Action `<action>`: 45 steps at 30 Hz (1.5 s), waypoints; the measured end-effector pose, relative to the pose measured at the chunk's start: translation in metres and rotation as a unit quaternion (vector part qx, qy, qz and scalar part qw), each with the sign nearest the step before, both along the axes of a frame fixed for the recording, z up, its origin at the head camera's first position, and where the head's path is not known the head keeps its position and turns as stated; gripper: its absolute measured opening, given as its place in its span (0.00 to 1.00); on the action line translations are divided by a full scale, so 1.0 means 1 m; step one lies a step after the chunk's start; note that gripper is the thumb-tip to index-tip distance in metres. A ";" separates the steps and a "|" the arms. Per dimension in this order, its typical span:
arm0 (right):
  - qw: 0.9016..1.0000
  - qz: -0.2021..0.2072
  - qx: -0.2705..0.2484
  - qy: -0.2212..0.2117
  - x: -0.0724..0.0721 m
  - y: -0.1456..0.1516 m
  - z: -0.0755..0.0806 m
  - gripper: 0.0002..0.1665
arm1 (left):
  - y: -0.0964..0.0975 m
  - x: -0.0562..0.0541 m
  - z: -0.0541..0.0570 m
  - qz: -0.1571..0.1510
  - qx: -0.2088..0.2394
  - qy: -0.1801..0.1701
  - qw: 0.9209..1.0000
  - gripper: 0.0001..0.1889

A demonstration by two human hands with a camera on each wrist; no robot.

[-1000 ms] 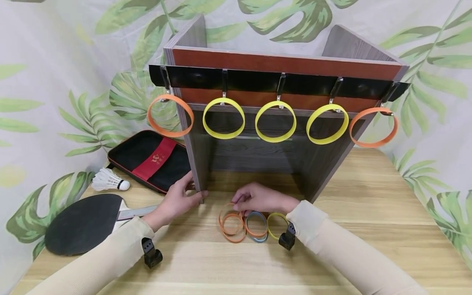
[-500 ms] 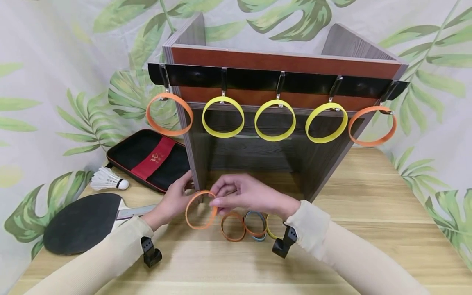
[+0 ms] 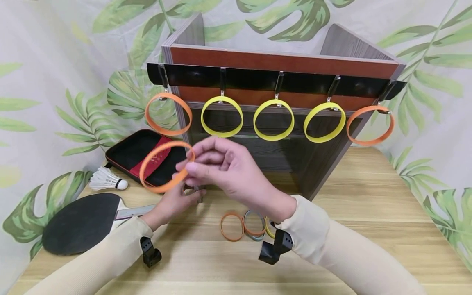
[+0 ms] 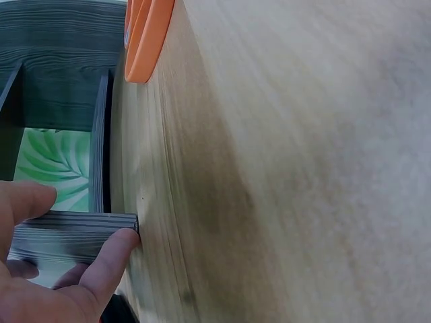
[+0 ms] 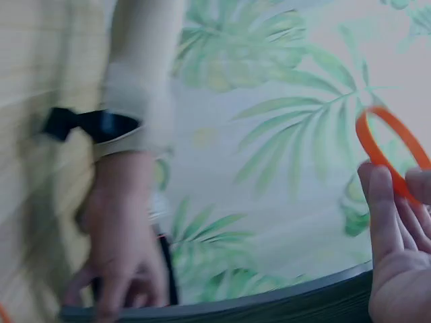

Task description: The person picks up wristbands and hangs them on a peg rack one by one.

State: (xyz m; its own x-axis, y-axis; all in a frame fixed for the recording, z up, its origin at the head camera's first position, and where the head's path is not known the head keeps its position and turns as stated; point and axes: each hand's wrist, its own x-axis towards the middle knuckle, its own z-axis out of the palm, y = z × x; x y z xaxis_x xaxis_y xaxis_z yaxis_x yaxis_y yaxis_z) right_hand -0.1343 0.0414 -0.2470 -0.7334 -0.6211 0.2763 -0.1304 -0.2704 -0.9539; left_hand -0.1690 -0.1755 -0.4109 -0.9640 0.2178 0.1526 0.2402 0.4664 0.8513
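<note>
In the head view my right hand (image 3: pixel 236 176) pinches an orange wristband (image 3: pixel 160 189) between thumb and fingers, raised above my left hand (image 3: pixel 169 208). The right wrist view also shows this wristband (image 5: pixel 374 149) at the fingertips. My left hand holds the lower front edge of the grey wooden stand's (image 3: pixel 321 164) left side panel; in the left wrist view, thumb and fingers lie on both sides of that panel (image 4: pixel 74 229). From hooks on the stand's black strip (image 3: pixel 250 77) hang an orange wristband (image 3: pixel 169 133) at each end and yellow wristbands (image 3: pixel 222 134) between them.
On the table lie a loose orange wristband (image 3: pixel 232 239), an overlapping orange and blue pair (image 3: pixel 254 235), and a partly hidden yellow one (image 3: pixel 268 230). To the left are a table tennis bat (image 3: pixel 81 225), a shuttlecock (image 3: pixel 105 179) and an open black case (image 3: pixel 127 151).
My right hand has picked an orange wristband off the table and lifted it up and to the left. The left hand has stayed on the panel.
</note>
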 end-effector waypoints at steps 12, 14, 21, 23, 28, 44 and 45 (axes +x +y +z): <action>0.992 -0.088 -0.088 -0.019 -0.002 -0.024 0.030 0.10 | 0.001 -0.003 0.000 0.001 0.016 -0.012 1.000 0.32; 0.990 -0.097 -0.096 -0.023 -0.003 -0.028 0.030 0.09 | 0.001 -0.003 0.000 0.000 0.018 -0.014 1.000 0.32; 0.984 -0.135 -0.110 -0.035 -0.006 -0.037 0.030 0.10 | 0.001 -0.003 -0.001 -0.004 0.021 -0.011 1.000 0.32; 0.982 -0.148 -0.113 -0.041 -0.007 -0.039 0.031 0.10 | 0.001 -0.003 -0.001 -0.004 0.021 -0.009 1.000 0.32; 0.978 -0.165 -0.116 -0.050 -0.009 -0.043 0.030 0.10 | 0.001 -0.004 -0.002 -0.004 0.019 -0.007 1.000 0.31; 0.986 -0.151 -0.063 -0.029 -0.009 -0.036 0.022 0.12 | 0.000 -0.004 -0.003 -0.007 0.020 -0.004 1.000 0.32; 0.987 -0.149 -0.060 -0.026 -0.008 -0.035 0.022 0.12 | 0.000 -0.004 -0.003 -0.008 0.019 -0.005 1.000 0.32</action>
State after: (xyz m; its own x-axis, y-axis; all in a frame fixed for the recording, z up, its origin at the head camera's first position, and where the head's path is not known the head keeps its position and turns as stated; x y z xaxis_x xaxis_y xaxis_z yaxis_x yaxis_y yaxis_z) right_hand -0.1424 0.0066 -0.2253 -0.8937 -0.3407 0.2919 -0.1732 -0.3382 -0.9250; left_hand -0.1735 -0.1755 -0.4141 -0.9619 0.2274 0.1520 0.2391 0.4294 0.8709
